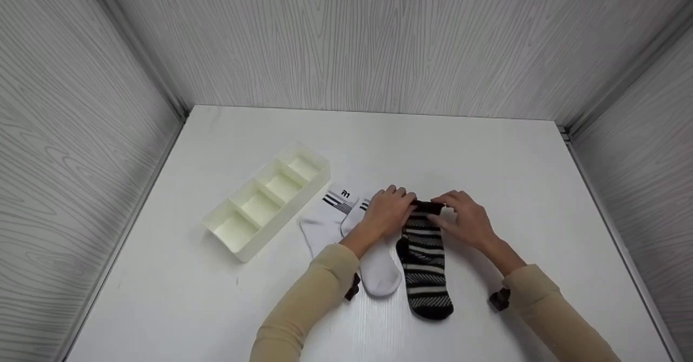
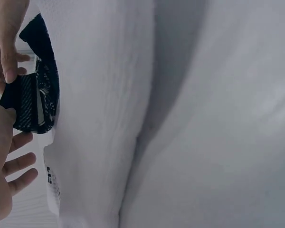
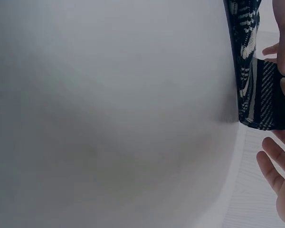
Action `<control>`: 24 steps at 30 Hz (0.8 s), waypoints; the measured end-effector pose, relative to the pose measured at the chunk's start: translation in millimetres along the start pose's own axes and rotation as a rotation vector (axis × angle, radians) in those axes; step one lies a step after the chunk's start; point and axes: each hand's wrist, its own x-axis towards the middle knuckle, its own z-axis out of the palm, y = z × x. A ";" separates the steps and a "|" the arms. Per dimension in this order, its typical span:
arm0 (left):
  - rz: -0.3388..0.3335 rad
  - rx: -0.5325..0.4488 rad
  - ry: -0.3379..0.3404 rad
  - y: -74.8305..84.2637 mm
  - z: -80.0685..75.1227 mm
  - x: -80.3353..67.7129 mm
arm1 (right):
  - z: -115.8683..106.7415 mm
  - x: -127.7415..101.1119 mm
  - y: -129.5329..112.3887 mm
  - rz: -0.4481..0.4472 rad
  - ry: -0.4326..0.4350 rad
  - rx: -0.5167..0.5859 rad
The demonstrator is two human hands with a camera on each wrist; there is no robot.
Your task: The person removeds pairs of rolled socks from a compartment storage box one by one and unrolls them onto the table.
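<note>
A black sock with white and grey stripes lies lengthwise, its toe towards me. My left hand pinches the left side of its black cuff, reaching over the white socks. Opposite it, my right hand pinches the right side of the cuff between thumb and fingers. Both wrist views show the striped cuff bent up off the sock's leg, with thumbs on its edge. Left of the black sock lies a white sock, partly under my left forearm. Another white sock with dark stripes is beside it.
A white box with several compartments stands left of the socks, set at a slant. Wood-grain panels close off the back and both sides of the white table.
</note>
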 end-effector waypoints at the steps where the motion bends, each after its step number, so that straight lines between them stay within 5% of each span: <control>1: -0.010 -0.019 -0.007 -0.5 0.3 1.0 | -0.1 -0.3 -0.1 -0.012 0.008 -0.020; 6: -0.054 -0.078 -0.013 -2.0 1.6 3.5 | 0.4 2.5 0.0 -0.002 0.002 -0.070; 15: -0.072 -0.067 0.055 0.9 -4.2 -4.5 | 2.7 18.0 6.8 0.139 -0.046 0.002; 24: 0.028 -0.017 0.035 14.4 -14.1 -29.3 | 8.2 29.8 16.2 0.177 -0.092 0.023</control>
